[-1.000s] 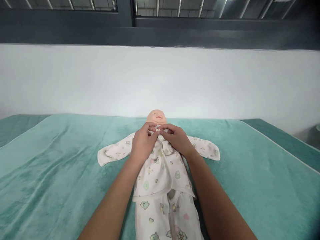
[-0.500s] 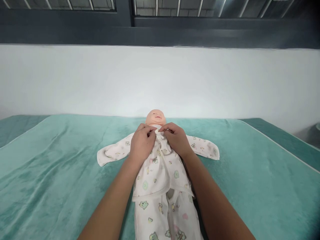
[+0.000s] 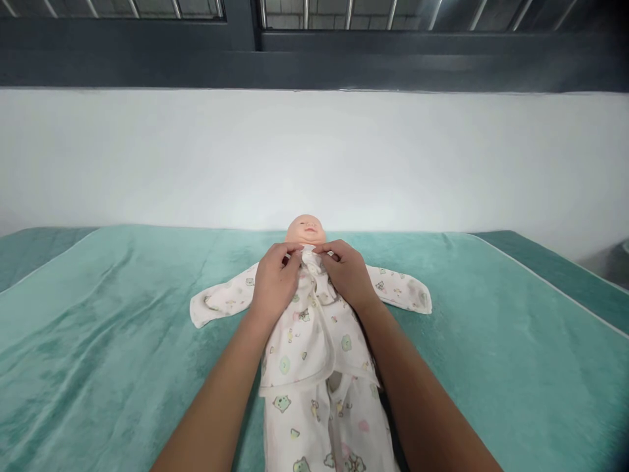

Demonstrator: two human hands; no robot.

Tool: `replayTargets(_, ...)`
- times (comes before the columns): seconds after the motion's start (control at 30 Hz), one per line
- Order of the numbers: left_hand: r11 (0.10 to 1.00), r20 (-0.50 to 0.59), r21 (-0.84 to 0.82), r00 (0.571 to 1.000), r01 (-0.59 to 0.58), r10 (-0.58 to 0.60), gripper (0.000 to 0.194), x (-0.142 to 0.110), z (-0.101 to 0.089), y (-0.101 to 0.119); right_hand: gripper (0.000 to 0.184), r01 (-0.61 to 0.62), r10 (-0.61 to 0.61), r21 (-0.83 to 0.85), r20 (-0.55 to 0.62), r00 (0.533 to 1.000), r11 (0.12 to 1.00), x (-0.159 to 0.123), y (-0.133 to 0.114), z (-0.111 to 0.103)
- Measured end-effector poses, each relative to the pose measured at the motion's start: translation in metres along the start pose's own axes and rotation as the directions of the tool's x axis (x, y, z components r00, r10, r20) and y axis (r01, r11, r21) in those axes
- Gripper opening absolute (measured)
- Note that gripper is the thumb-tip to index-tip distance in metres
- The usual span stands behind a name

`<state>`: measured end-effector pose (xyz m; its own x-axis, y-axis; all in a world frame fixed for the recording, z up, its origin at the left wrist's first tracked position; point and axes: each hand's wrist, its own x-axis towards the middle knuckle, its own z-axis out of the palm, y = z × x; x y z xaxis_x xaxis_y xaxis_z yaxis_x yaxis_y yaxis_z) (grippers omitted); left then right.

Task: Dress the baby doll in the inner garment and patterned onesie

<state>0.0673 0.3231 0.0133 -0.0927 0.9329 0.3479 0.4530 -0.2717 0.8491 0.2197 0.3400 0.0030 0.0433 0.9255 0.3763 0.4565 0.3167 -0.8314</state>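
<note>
A baby doll [image 3: 305, 229] lies on its back, its head toward the wall. It wears a white printed baby jacket [image 3: 299, 347] with both sleeves spread out sideways, and matching trousers [image 3: 295, 426] below. At the neckline my left hand [image 3: 278, 275] pinches the collar on the left side. Opposite it, my right hand [image 3: 346, 269] has thumb and forefinger closed on the collar's right side. A small gap with white cloth shows between the two hands. The exact bit of fabric inside each pinch is partly hidden by the fingers.
A green blanket [image 3: 122, 328] with soft folds covers the surface under the doll. Behind it rises a white wall [image 3: 314, 151], topped by a dark window frame [image 3: 147, 59] with metal bars. A dark object [image 3: 616, 265] stands at the far right edge.
My left hand has shifted slightly left and up along the collar, widening the gap between the hands. My right hand stays nearly in place. The doll has not visibly moved.
</note>
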Motion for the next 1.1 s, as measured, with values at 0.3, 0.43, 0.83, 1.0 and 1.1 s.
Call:
replayTargets(0.3,0.978,0.062,0.162,0.99,-0.134,0.125,0.029,0.009,-0.009,-0.022,0.022,-0.002,0.004,-0.16,0.015,1.0,0.987,0.008,0.015,-0.009)
replayTargets(0.43,0.969,0.124,0.24,0.992,-0.056,0.027,0.03,0.017,-0.02,-0.034,0.022,-0.044,0.056,-0.143,0.08,0.995,0.989,0.014,0.023,-0.019)
replayTargets(0.83,0.979,-0.105,0.203,0.994,0.026,-0.005,0.02,0.019,-0.01,-0.05,0.017,-0.067,0.059,-0.155,-0.054,0.997,0.986,0.026,0.026,0.0)
replayTargets(1.0,0.981,-0.121,0.189,0.992,0.047,-0.024,0.02,0.02,-0.011,-0.051,0.018,0.034,-0.048,-0.092,-0.156,0.987,0.995,0.014,0.017,-0.003)
replayTargets(1.1,0.988,-0.161,0.154,0.987,0.019,0.006,0.018,0.015,-0.016,-0.037,0.015,0.084,-0.107,-0.149,-0.152,0.983,0.985,-0.004,-0.006,-0.015)
